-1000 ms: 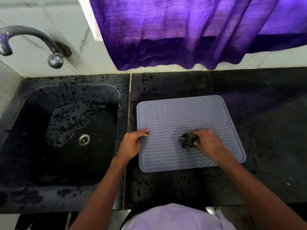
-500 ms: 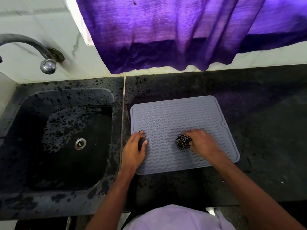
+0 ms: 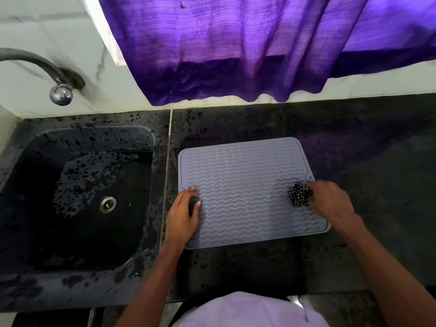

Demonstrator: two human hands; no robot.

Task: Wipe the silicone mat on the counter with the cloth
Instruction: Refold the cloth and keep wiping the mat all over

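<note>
A purple curtain hangs across the top of the view, its hem just above the back edge of a dark speckled counter. A dark sink is set into the counter's left part, wet with scattered drops. To the right of the sink, past a pale seam, a grey mat with wavy ridges lies flat on the counter, its left edge near the seam.

The left hand rests on the mat's left edge, fingers straight and slightly apart, with the fingertips and thumb lying on the ridges. The right hand is at the mat's right side, near the small tab on that edge (the wrist reaches out over bare counter). Its fingers are curled tight round a bunched black-and-white checked cloth, which sits against the mat's surface.

A metal tap comes out of the white wall above the sink. A round metal drain sits in the sink's floor.
</note>
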